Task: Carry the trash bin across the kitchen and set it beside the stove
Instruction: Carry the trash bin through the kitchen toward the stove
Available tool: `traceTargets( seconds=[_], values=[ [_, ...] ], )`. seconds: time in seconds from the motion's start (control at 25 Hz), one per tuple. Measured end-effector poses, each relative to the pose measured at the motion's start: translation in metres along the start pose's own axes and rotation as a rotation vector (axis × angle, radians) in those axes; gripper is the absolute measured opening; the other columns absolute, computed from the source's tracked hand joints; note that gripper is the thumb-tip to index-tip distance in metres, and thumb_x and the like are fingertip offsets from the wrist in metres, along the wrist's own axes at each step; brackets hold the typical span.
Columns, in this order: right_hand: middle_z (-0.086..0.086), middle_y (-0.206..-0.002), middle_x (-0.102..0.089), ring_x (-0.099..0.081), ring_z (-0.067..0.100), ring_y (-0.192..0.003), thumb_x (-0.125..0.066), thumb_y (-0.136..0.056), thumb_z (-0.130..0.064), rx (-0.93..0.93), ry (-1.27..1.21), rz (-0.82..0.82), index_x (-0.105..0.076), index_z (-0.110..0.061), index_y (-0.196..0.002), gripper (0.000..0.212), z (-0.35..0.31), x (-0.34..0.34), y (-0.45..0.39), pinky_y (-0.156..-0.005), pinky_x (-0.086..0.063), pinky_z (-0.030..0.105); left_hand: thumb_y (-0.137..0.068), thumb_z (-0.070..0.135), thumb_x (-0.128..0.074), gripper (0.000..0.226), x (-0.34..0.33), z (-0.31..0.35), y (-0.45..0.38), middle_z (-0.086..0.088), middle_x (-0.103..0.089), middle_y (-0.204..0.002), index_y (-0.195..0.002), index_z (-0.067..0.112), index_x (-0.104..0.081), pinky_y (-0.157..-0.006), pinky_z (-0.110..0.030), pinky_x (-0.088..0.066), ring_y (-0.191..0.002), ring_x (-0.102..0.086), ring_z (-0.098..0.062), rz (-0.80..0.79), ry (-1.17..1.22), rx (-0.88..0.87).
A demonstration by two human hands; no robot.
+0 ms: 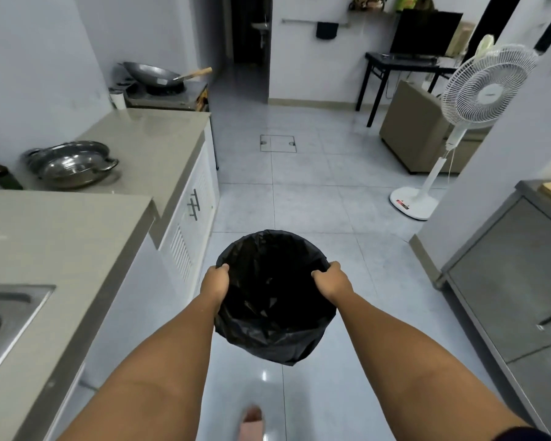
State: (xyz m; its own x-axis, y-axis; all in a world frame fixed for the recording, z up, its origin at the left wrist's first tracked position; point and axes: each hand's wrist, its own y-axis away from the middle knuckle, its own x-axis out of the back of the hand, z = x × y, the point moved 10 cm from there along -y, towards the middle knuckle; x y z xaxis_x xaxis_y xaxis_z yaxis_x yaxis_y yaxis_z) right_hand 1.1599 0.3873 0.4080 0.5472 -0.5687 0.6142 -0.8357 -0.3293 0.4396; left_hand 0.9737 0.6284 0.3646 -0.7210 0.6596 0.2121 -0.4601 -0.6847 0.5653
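The trash bin (272, 300) is round and lined with a black plastic bag, and it hangs in the air in front of me above the tiled floor. My left hand (216, 281) grips its left rim and my right hand (331, 283) grips its right rim. Inside, the bin looks dark and I cannot tell what it holds. The stove (169, 92) stands far ahead on the left at the end of the counter, with a wok (153, 74) on it.
A long counter (134, 144) runs along the left, with a steel pan (70, 165) and a sink (4, 316). A steel cabinet (509, 281) stands on the right. A white pedestal fan (458, 128) and a sofa (417, 135) are ahead right. Open tiled floor (299, 192) lies ahead.
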Motion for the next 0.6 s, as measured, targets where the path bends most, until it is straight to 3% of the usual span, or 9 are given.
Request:
traceTargets(
  seconds=[0.6],
  values=[
    [0.019,-0.132,-0.056,-0.056,0.038,-0.118,-0.048,-0.093,-0.03,-0.029,-0.025,0.039,-0.034,-0.005,-0.14,0.055,-0.21,0.055,-0.391,-0.091,-0.044,0.04,-0.095,0.035,-0.036,0.056,-0.099,0.282,-0.358,-0.02,-0.059,-0.136,-0.139,0.003,-0.05,-0.11,-0.049,-0.042,-0.122,-0.056,-0.039,-0.049,-0.037,-0.039]
  ],
)
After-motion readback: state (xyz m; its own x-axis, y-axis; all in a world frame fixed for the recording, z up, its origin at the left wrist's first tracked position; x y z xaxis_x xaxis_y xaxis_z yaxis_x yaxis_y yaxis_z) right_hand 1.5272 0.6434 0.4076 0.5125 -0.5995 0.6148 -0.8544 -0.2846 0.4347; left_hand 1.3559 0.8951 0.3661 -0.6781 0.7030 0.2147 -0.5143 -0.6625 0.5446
